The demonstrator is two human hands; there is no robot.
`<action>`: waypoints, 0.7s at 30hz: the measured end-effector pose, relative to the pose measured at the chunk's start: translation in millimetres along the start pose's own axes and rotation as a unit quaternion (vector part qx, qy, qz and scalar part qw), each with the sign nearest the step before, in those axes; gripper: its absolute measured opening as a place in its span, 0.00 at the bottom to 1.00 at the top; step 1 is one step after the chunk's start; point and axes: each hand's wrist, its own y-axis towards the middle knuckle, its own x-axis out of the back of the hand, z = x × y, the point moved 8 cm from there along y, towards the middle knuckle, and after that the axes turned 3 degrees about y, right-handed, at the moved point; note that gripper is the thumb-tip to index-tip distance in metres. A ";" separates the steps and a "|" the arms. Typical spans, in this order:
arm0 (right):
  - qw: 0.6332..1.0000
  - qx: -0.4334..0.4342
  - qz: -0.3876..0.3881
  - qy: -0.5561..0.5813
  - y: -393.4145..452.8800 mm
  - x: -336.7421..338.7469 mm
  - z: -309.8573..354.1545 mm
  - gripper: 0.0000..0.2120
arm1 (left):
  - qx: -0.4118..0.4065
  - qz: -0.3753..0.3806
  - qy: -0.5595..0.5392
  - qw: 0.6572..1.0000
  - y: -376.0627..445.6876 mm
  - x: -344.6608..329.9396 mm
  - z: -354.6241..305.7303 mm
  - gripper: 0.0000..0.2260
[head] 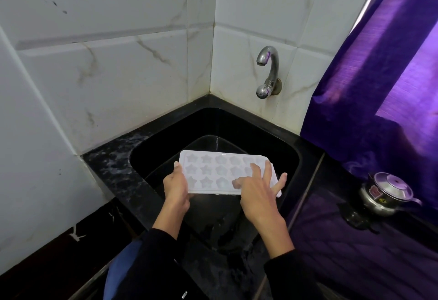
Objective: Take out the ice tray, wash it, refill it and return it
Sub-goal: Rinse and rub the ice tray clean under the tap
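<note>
The white ice tray [220, 171], its star-shaped moulds facing up, was held level over the black sink [272, 138]. The left hand [176, 187] gripped the tray's left end, fingers curled under its edge. The right hand [257, 187] lay on the tray's right part with fingers [267, 169] spread straight across the moulds. The metal tap [269, 72] stood on the tiled wall behind, a small pressure cooker [385, 193] on the tabletop [331, 240] to the right.

the pressure cooker [385, 194] carries a red label and a round yellow sticker, both too small to read.
</note>
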 end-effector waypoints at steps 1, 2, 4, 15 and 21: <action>1.000 -0.002 0.001 0.001 0.2 -0.1 -1.6 0.30 | 0.000 -0.001 -0.002 1.000 0.2 0.9 -0.2 0.16; 1.000 -0.004 0.000 0.003 0.5 0.4 -3.0 0.31 | 0.001 -0.002 -0.003 1.000 0.6 1.5 -0.4 0.16; 1.000 -0.011 -0.001 0.008 1.6 2.3 -4.2 0.30 | 0.004 -0.002 -0.003 1.000 0.9 1.8 -0.5 0.16; 1.000 -0.004 -0.008 0.003 0.3 4.2 -0.2 0.28 | 0.004 0.000 -0.014 1.000 1.2 3.7 -1.5 0.15; 1.000 0.005 -0.017 -0.003 -0.6 6.0 6.3 0.25 | 0.001 0.002 -0.017 1.000 0.1 0.9 -2.7 0.16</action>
